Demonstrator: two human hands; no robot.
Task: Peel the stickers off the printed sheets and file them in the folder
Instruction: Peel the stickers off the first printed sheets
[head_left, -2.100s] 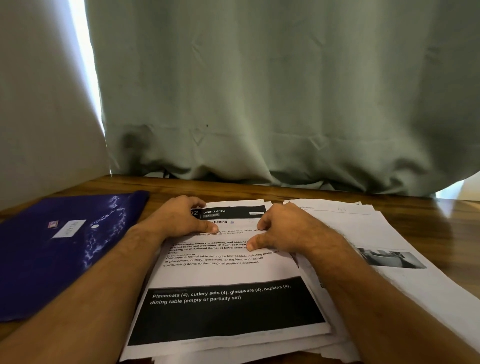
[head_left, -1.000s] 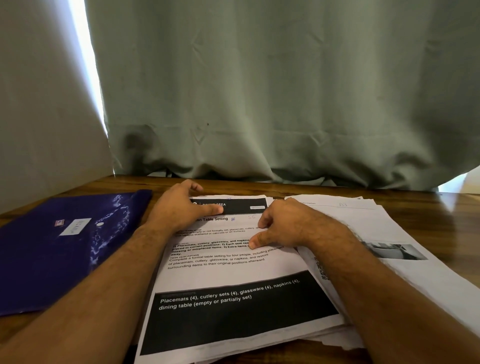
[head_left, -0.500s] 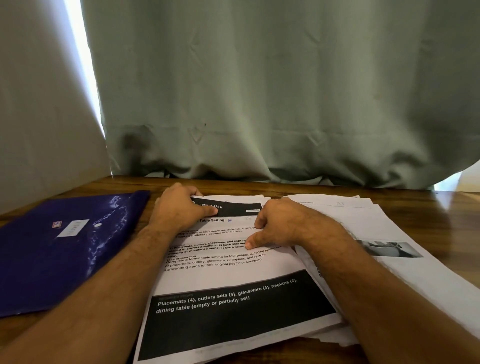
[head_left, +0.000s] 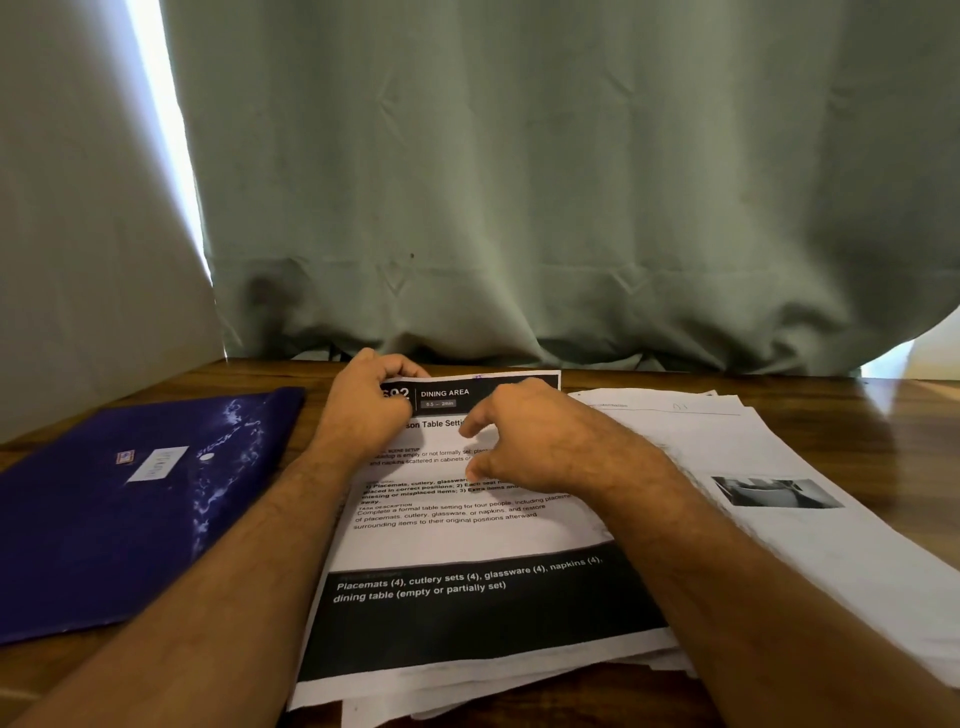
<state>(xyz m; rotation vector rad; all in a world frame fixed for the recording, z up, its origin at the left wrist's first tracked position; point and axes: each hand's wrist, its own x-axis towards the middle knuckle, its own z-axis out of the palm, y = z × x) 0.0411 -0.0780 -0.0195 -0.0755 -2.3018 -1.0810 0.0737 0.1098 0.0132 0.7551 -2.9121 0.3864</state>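
Two bare forearms enter the head view from the lower edge, and each ends in a bare hand: the left hand (head_left: 366, 410) and the right hand (head_left: 540, 447). No sleeve shows on either arm as far back as the picture reaches (any cuff would lie outside the lower corners). Both forearms carry dark hair, thickest along the outer side of the right one, and it thins toward the wrists. The wrists and the visible fingers are bare of any band. The knuckles show plainly; the nails are too small to tell.
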